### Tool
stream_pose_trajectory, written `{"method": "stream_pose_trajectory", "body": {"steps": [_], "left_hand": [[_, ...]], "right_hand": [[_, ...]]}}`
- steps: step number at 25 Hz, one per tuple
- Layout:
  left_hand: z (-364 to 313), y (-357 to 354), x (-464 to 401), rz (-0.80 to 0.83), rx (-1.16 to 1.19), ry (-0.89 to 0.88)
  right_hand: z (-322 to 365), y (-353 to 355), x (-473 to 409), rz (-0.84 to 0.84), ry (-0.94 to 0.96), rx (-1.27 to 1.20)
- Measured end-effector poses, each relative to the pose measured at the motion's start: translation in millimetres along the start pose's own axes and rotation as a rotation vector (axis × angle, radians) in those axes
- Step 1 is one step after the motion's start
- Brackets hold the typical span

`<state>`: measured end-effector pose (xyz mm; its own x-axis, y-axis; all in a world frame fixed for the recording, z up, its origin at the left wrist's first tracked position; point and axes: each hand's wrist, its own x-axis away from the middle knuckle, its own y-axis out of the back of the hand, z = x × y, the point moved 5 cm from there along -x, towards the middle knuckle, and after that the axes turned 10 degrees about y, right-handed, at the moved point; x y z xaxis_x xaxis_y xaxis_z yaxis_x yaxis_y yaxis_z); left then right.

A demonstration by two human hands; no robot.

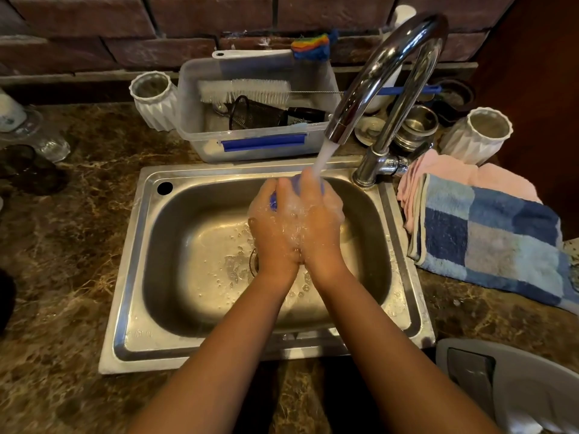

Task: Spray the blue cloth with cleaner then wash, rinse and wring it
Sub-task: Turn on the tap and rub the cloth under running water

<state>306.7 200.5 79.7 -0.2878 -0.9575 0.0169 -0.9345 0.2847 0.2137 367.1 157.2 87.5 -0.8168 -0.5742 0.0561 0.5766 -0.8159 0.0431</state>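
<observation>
Over the steel sink [134, 277], my left hand [271, 223] and my right hand [316, 217] are pressed together around the blue cloth [273, 202]. Only small blue bits of the cloth show between my fingers and at the top near the stream. Both hands are wet and foamy. Water runs from the chrome tap [385, 73] straight onto my right hand and the cloth. Suds and droplets lie on the sink floor around the drain [253, 261].
A clear plastic tub [194, 120] with brushes and a mesh strainer stands behind the sink. White ribbed cups [153, 101] [482, 136] flank it. A blue checked towel [488, 236] over a pink cloth [445, 173] lies right of the sink. A grey bin lid [513, 386] sits at the lower right.
</observation>
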Motion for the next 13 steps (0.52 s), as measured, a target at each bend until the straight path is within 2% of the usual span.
{"method": "stream_pose_trajectory", "body": {"steps": [2,4,5,6,7,9,10,12,13], "left_hand": [[-2.9,-1.0,-5.2,0.001,-0.119,0.026],[-4.6,-3.4,-15.8,0.036,-0.143,0.116],[-2.8,-5.7,-18.2,0.055,-0.204,0.201],[6.0,-5.3,-20.5,0.047,-0.146,0.33],[16.4,-4.2,-21.5,0.026,0.007,0.508],[25.4,-7.1,-14.5,0.072,0.427,0.835],[28.4,-7.5,-8.5,0.099,0.602,0.911],[25.8,-7.3,3.6,0.149,0.726,0.85],[20.4,-6.4,8.8,0.196,0.621,0.697]], "right_hand": [[-1.6,2.5,-3.1,-0.044,-0.026,0.082],[-0.1,4.0,-3.9,-0.033,0.031,0.175],[0.5,5.1,-2.4,-0.027,0.044,0.17],[1.6,5.7,0.2,-0.017,0.038,0.143],[1.1,5.8,4.0,0.001,0.024,0.099],[-4.9,6.0,11.4,0.024,-0.036,-0.096],[-9.1,8.0,13.3,0.002,-0.102,-0.279],[-19.8,8.9,12.6,-0.037,-0.298,-0.706],[-22.6,7.7,12.3,-0.036,-0.396,-0.848]]}}
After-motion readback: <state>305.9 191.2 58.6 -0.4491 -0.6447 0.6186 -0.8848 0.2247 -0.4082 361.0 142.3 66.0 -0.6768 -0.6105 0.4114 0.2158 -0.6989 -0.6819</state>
